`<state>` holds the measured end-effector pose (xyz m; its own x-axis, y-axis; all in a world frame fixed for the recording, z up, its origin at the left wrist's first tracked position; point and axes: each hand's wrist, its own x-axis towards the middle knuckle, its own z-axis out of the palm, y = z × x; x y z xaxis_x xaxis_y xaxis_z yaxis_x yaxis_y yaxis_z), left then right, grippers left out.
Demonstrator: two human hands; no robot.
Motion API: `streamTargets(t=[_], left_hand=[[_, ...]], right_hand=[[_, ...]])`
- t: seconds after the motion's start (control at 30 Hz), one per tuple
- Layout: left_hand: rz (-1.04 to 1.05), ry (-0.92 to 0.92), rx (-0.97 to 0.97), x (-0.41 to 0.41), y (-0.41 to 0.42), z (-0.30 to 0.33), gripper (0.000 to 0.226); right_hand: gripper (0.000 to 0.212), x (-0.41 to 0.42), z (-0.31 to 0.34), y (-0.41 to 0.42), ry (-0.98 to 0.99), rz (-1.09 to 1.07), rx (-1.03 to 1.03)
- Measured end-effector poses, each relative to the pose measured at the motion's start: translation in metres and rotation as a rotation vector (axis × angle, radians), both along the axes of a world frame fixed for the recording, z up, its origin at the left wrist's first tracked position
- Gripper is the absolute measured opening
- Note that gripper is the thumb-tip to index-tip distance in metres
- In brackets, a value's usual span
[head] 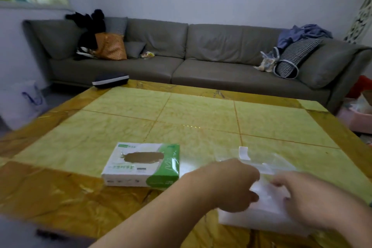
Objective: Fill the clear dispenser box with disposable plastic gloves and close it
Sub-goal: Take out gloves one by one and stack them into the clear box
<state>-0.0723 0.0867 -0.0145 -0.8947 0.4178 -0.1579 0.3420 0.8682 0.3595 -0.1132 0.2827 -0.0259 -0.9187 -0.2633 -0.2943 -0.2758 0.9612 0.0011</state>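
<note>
A clear dispenser box [261,159] lies on the table at the right, its transparent lid part with a white tab stretching away from me. A white stack of plastic gloves [263,213] sits in front of it, near the table's front edge. My left hand [231,185] reaches across from the left, its fingers curled at the stack's near-left top. My right hand [306,201] lies over the stack's right side with fingers bent onto the gloves. Whether either hand pinches the gloves is blurred. A green and white cardboard glove carton [141,165] with an open oval slot lies left of my hands.
The yellow tiled table [181,117] stretches ahead. A dark flat case [110,80] sits at its far left corner. A grey sofa [201,62] with cushions, bags and clothes runs along the back wall. Pink items [354,115] lie on the floor at right.
</note>
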Motion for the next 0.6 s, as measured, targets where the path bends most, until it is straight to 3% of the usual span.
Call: streamTargets(t=[0.1, 0.17, 0.23, 0.33, 0.43, 0.6], left_hand=[[0.195, 0.218, 0.211, 0.019, -0.03, 0.004, 0.022], [0.396, 0.316, 0.124, 0.029, -0.062, 0.002, 0.016], [0.585, 0.28, -0.08, 0.034, -0.098, -0.012, 0.019], [0.693, 0.028, -0.247, 0.038, -0.145, -0.037, 0.038], [0.603, -0.16, -0.301, 0.04, -0.165, -0.048, 0.052], [0.459, -0.229, -0.273, 0.049, -0.166, -0.046, 0.03]], right_hand=[[0.039, 0.01, 0.006, -0.009, 0.288, -0.04, -0.042], [0.028, 0.01, 0.007, -0.021, 0.527, -0.032, -0.262], [0.033, 0.016, 0.007, -0.03, 0.664, -0.012, -0.446], [0.036, 0.021, -0.003, -0.043, 0.655, -0.015, -0.512], [0.038, 0.019, -0.012, -0.053, 0.635, -0.001, -0.534], [0.037, 0.023, -0.013, -0.064, 0.586, 0.003, -0.586]])
